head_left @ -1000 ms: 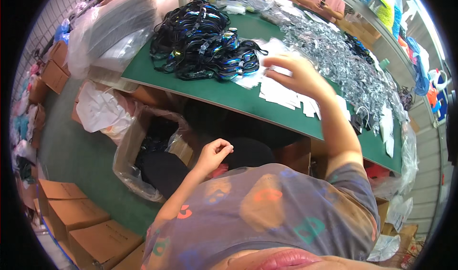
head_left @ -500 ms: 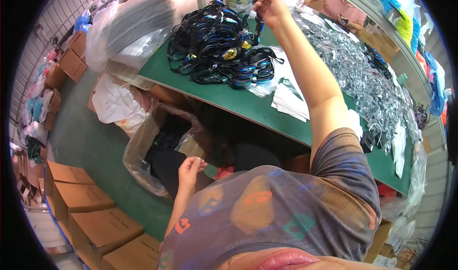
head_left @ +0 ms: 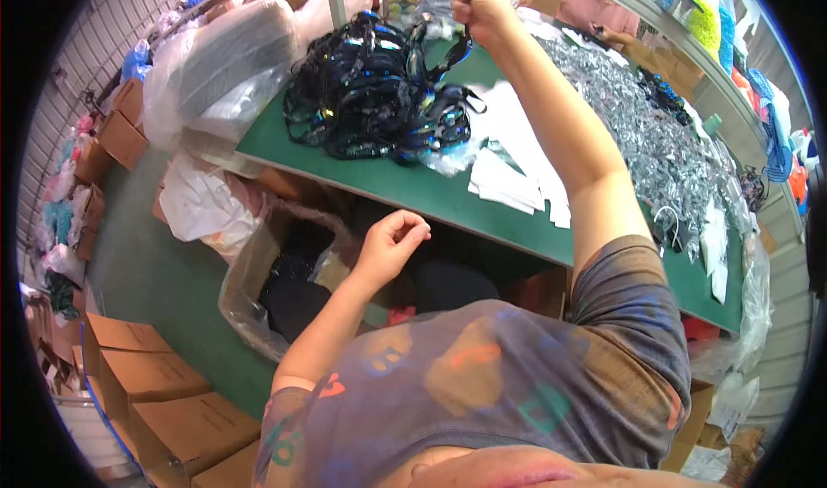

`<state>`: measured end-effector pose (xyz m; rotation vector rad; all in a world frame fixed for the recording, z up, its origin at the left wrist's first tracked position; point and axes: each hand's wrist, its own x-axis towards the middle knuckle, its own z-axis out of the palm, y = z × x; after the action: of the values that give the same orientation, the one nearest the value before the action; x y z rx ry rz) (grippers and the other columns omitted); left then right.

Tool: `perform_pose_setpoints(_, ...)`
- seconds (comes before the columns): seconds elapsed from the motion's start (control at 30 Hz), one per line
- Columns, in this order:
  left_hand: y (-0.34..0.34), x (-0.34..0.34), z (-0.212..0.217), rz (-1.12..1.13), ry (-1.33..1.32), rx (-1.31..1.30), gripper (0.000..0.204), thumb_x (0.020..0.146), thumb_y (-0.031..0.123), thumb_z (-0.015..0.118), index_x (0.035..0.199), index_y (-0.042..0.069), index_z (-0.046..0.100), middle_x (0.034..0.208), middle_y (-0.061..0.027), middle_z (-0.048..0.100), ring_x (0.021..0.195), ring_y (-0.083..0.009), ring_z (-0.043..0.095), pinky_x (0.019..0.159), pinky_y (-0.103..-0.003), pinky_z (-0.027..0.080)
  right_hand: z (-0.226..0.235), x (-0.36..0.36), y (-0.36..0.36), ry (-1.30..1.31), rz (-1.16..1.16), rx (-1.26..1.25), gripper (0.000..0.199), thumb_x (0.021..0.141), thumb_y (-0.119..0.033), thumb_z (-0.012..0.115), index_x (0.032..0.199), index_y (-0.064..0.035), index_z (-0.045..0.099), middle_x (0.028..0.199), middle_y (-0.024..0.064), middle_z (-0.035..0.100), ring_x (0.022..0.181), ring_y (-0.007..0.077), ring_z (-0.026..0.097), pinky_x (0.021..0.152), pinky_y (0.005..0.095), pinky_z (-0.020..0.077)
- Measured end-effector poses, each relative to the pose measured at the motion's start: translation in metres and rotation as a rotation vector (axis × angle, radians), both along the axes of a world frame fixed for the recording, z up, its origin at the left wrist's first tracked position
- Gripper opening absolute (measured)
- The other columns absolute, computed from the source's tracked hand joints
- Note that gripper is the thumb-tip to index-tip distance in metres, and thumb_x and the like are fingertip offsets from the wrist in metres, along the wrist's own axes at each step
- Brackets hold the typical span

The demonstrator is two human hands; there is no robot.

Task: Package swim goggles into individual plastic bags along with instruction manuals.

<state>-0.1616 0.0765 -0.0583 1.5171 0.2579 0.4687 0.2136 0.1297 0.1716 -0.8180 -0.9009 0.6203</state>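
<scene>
Moved: right hand (head_left: 476,4) has risen further, lifting a black strap (head_left: 455,53) off the pile (head_left: 379,100).
Left hand (head_left: 392,240): loosely curled, empty — idle below the table (head_left: 448,199).

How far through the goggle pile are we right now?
Done: nothing clearly finished shows; whether the silvery packets along the table are finished pieces I cannot tell. In hand: the right hand lifts one black goggle strap from the pile of black goggles. The left hand hangs empty below the green table. Left: a large heap.
</scene>
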Motion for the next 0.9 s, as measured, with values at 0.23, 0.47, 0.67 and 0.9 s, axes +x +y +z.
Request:
perform_pose_setpoints(0.23,0.006,0.010,0.000,-0.026,-0.026,-0.125,0.011,0.100,0.013,0.065,0.103,0.002,0.067,0.097,-0.0040,0.070,0.092,-0.0124,0.067,0.086,-0.028,0.053,0.036,-0.001,0.006,0.077,-0.160,-0.113,0.017,0.093,-0.020,0.068,0.084,-0.0175,0.054,0.065,-0.0042,0.049,0.049,0.0103,0.044,0.042,0.0237,0.0321)
perform_pose_setpoints(0.47,0.011,0.038,0.014,0.158,-0.160,0.091,0.013,0.098,0.011,0.068,0.107,0.002,0.066,0.094,0.0007,0.068,0.085,-0.0056,0.063,0.077,-0.023,0.051,0.051,-0.032,-0.004,-0.249,-0.198,-0.065,0.015,0.096,-0.029,0.064,0.098,-0.0138,0.066,0.068,-0.0024,0.053,0.055,0.0113,0.043,0.050,0.0274,0.0313)
perform_pose_setpoints(0.67,0.033,0.066,0.003,0.144,-0.106,0.161,0.022,0.097,0.014,0.070,0.115,0.003,0.064,0.102,-0.0012,0.069,0.091,-0.0087,0.065,0.078,-0.024,0.053,-0.014,0.035,0.015,-0.006,-0.179,-0.101,0.016,0.095,-0.012,0.060,0.109,-0.0082,0.067,0.068,-0.0018,0.051,0.050,0.0085,0.043,0.043,0.0247,0.0305)
perform_pose_setpoints(0.9,0.032,0.078,0.035,0.009,-0.060,-0.032,0.032,0.108,0.028,0.052,0.123,0.003,0.064,0.113,-0.0079,0.071,0.098,-0.0170,0.070,0.079,-0.028,0.055,0.016,-0.014,-0.027,-0.052,-0.110,-0.118,0.017,0.098,-0.010,0.058,0.115,-0.0066,0.063,0.075,0.0033,0.061,0.060,0.0140,0.058,0.048,0.0250,0.0428)
